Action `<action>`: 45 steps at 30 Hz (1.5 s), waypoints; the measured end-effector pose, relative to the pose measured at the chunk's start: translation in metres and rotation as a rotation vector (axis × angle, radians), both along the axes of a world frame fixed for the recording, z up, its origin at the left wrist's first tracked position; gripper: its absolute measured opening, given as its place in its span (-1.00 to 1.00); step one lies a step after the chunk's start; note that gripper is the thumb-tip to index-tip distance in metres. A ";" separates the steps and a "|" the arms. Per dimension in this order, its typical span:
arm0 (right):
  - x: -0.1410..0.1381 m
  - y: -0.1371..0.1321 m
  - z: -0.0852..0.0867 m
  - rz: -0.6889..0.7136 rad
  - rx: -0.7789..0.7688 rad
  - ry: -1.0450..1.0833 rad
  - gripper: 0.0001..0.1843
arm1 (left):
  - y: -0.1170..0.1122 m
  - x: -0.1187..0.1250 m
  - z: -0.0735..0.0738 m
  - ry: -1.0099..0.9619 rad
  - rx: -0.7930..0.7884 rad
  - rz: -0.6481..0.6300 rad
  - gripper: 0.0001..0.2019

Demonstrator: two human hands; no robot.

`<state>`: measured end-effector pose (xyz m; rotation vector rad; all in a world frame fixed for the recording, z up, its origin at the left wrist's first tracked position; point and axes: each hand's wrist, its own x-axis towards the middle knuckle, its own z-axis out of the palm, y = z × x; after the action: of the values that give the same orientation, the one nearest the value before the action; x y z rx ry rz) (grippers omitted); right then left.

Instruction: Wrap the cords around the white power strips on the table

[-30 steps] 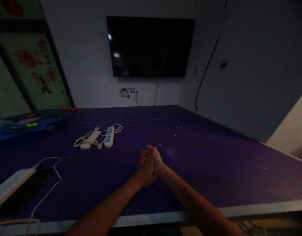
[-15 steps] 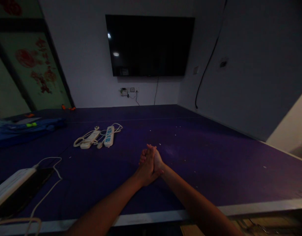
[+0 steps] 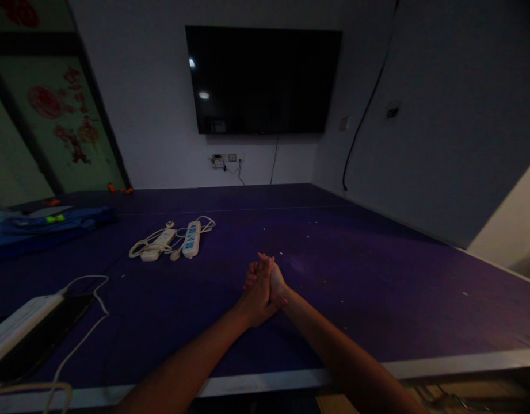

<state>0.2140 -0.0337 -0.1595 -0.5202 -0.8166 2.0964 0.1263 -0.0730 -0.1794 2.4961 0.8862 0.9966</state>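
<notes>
Purple tabletop (image 3: 377, 287) spreads in dim light up to a pale wall (image 3: 148, 115), where a dark television (image 3: 265, 80) hangs at twelve o'clock from the hands, with wall sockets (image 3: 232, 157) below it. Near the tabletop's middle, the left hand (image 3: 256, 299) and right hand (image 3: 277, 282) are clasped: the left lies across the near side with its thumb over the right wrist, while the right's bent fingers show past the left's far side. Each grips the other snugly; whether anything lies hidden between the palms, I cannot tell. Both forearms reach in over the tabletop's pale edge (image 3: 265, 381), from about seven and five o'clock. Closest of the larger items is a blue-socketed power strip (image 3: 191, 240) at ten o'clock, apart from the fingers, and just beside it, toward nine, a white power strip (image 3: 161, 240) lies amid looped cord. Small white specks (image 3: 281, 253) dot the surface, one just beyond the knuckles at one o'clock. Well off toward nine sits a long white strip (image 3: 23, 316) with a cord (image 3: 77, 348) trailing to the near edge, and farther back, between nine and ten, lies rumpled blue fabric (image 3: 75, 221).
</notes>
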 end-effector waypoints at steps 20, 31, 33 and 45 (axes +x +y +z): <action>0.001 0.002 -0.002 0.015 -0.013 0.011 -0.55 | -0.001 -0.001 0.000 0.011 -0.002 0.002 -0.09; 0.000 0.000 0.001 -0.007 -0.038 -0.019 -0.55 | -0.001 0.000 0.001 0.010 -0.006 0.006 -0.07; 0.000 -0.001 0.001 -0.020 -0.043 -0.019 -0.54 | -0.001 -0.001 0.001 0.014 -0.004 0.004 -0.08; 0.000 0.003 -0.003 -0.001 -0.057 0.013 -0.56 | 0.002 -0.001 -0.004 0.022 -0.007 0.010 -0.08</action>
<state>0.2139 -0.0311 -0.1628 -0.5364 -0.7510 2.1256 0.1253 -0.0706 -0.1835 2.5041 0.9076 0.9696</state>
